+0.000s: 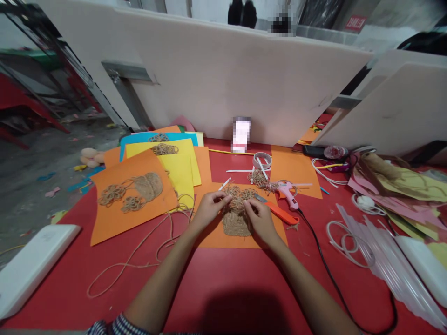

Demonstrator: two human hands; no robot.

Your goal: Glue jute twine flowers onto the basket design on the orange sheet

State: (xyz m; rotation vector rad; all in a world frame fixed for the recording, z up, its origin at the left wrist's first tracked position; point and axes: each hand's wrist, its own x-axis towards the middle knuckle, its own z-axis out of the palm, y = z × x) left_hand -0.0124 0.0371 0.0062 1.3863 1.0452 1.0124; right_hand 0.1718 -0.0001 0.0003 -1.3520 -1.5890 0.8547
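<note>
Left hand (209, 209) and right hand (260, 221) pinched closed on coiled jute twine loops (238, 197), centre frame. Rough fibre, round coils. Loops sit on orange card (213, 237), touching a flat woven twine basket shape (234, 224). Pink glue gun (288, 195) just right.

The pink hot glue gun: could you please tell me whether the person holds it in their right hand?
No, the pink hot glue gun lies apart, beyond the right hand, which rests on the twine piece.
</note>
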